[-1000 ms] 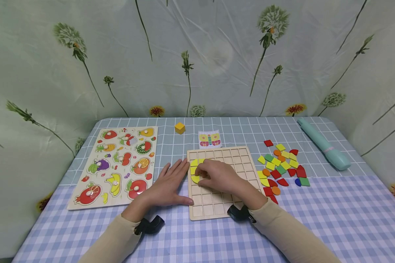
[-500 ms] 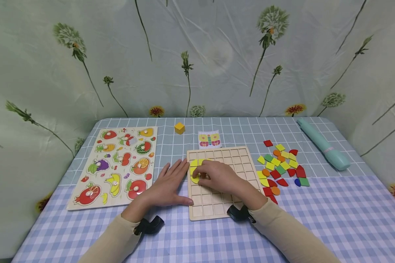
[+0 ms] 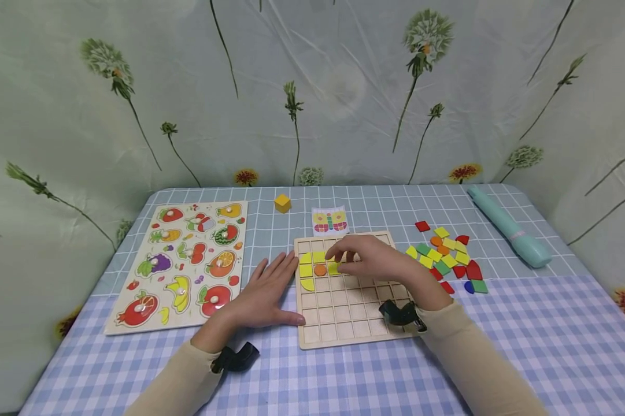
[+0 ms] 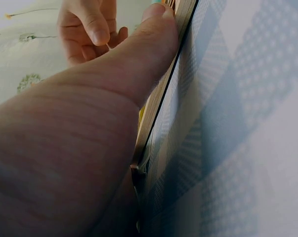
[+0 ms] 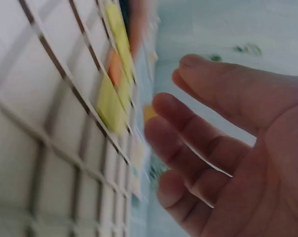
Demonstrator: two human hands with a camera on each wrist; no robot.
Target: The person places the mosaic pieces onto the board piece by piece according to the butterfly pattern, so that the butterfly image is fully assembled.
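A wooden grid board lies flat on the cloth. In its upper left cells sit several yellow pieces and one orange round piece. My left hand lies flat with spread fingers, its fingertips and thumb touching the board's left edge. Above the board hovers my right hand; its fingers are loosely bent with nothing between them, as the right wrist view shows. Part of the grid is hidden under that hand. A small picture card with a butterfly pattern stands behind the board.
Loose coloured pieces lie in a heap right of the board. A fruit peg puzzle lies at the left. At the back are a yellow cube and, to the right, a teal club-shaped object.
My right hand has lifted off the upper left pieces and moved right, uncovering the orange round piece among the yellow ones. My left hand has stayed in place.
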